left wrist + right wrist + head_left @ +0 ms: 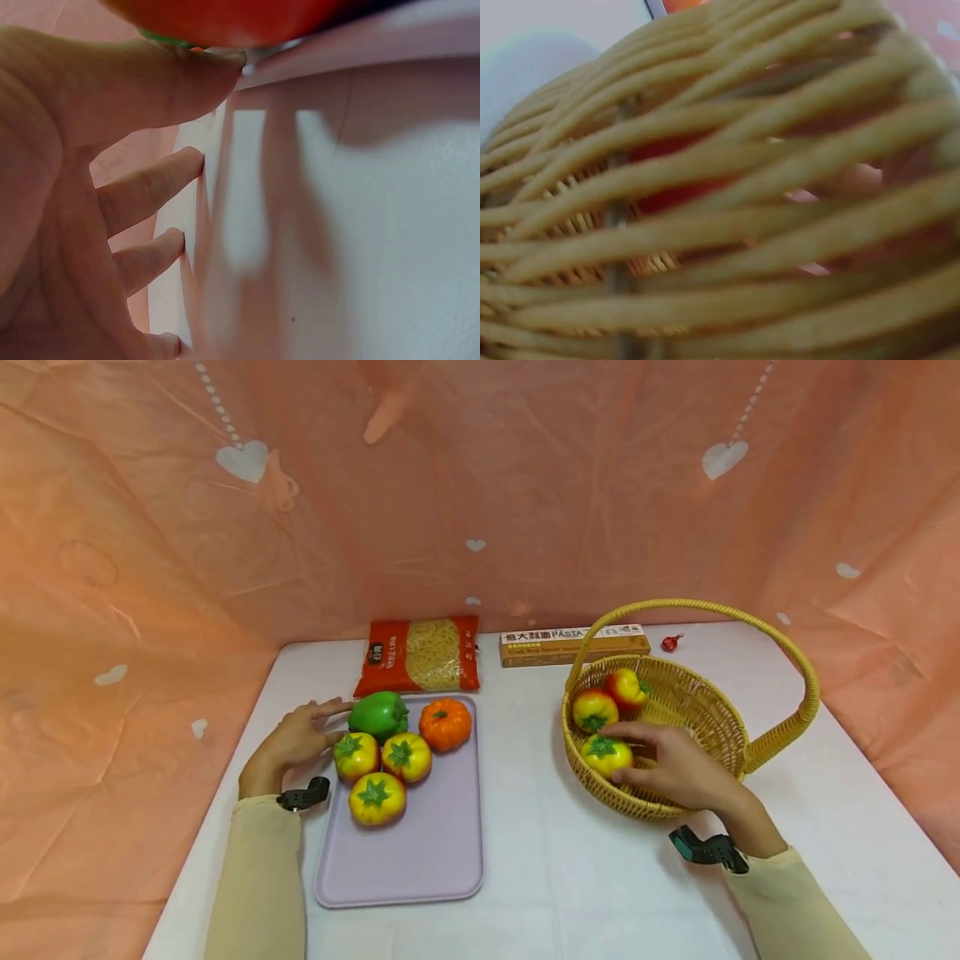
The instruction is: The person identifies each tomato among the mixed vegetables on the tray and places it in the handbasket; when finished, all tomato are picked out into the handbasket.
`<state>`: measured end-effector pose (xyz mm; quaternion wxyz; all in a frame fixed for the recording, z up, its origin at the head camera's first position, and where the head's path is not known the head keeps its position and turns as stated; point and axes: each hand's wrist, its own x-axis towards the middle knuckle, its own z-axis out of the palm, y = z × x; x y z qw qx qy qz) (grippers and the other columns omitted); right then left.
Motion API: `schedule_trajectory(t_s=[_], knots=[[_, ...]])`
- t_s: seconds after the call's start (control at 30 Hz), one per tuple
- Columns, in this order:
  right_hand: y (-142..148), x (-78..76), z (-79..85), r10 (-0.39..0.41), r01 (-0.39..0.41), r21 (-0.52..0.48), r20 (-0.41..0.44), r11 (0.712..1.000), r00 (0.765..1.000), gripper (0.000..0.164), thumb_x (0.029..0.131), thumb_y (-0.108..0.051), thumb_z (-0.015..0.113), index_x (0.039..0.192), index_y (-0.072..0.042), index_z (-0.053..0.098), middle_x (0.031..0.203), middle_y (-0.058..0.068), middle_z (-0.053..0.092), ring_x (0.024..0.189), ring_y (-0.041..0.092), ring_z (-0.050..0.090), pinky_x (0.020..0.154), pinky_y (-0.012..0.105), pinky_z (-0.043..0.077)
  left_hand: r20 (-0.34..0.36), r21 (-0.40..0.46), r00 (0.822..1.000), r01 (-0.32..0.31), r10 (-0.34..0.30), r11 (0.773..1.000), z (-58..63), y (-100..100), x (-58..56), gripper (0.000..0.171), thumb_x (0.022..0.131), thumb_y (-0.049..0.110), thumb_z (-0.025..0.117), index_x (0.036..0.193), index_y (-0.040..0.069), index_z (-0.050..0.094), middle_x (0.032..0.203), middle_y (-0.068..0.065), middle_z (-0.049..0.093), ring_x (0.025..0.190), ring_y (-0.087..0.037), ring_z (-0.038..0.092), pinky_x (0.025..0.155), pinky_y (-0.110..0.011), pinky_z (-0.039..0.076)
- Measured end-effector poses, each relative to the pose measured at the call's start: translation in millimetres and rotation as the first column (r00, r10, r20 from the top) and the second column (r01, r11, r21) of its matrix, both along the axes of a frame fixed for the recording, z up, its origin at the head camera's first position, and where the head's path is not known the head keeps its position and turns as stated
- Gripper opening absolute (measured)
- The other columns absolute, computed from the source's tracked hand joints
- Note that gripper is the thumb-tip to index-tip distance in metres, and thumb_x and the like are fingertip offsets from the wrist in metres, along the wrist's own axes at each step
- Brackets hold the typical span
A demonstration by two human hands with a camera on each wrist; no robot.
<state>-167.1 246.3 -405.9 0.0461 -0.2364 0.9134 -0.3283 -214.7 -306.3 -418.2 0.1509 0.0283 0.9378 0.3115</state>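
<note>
The wicker basket (637,804) stands right of the lilac tray (420,864); my left hand (295,740) spreads at the tray's edge. Inside the basket my right hand (675,766), partly hidden, seems to pinch a yellow fruit (606,758): likely light, stiff, slick; best gripped round its sides.

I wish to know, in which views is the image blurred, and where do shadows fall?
Head view: mostly sharp, with a soft shadow on the white table beside the basket; left wrist view: the red rounded thing at the top edge looks out of focus, and long shadows stretch over the table; right wrist view: the basket's weave fills most of the frame, visibly blurred.
</note>
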Motion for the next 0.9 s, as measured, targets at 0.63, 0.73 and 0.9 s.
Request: schedule_trajectory(t_s=[0.63,0.73,0.9], knots=[[-0.7,1.6,13.7,-0.051,0.042,-0.084,-0.118,0.996,0.992,0.052,0.084,-0.027,0.083,0.131,-0.015,0.065,0.129,0.007,0.068,0.110,0.030,0.069,0.095,0.042,0.057,-0.006,-0.004,1.000,0.000,0.000,1.000,2.8,0.0,-1.5,0.056,0.095,0.020,0.064,0.149,0.021,0.050,0.163,-0.017,0.030,0.151,-0.053,0.004,0.114,-0.076,0.005],[-5.1,5.2,18.6,-0.036,0.012,-0.223,-0.102,0.975,0.994,0.048,0.085,-0.020,0.082,0.130,-0.016,0.066,0.128,0.008,0.068,0.113,0.029,0.069,0.097,0.028,0.055,-0.015,0.000,1.000,0.004,-0.004,1.000,3.2,0.3,-0.5,0.056,0.095,0.019,0.064,0.149,0.020,0.051,0.162,-0.018,0.031,0.151,-0.053,0.005,0.115,-0.075,0.005],[-23.2,11.9,24.9,0.091,-0.080,-0.466,0.000,0.881,0.996,0.049,0.085,-0.004,0.079,0.132,-0.010,0.064,0.132,0.013,0.066,0.119,0.025,0.066,0.101,0.034,0.053,-0.012,0.023,1.000,-0.001,0.001,1.000,2.3,0.9,1.8,0.056,0.095,0.018,0.064,0.149,0.019,0.051,0.161,-0.019,0.032,0.151,-0.053,0.004,0.115,-0.075,0.002]])
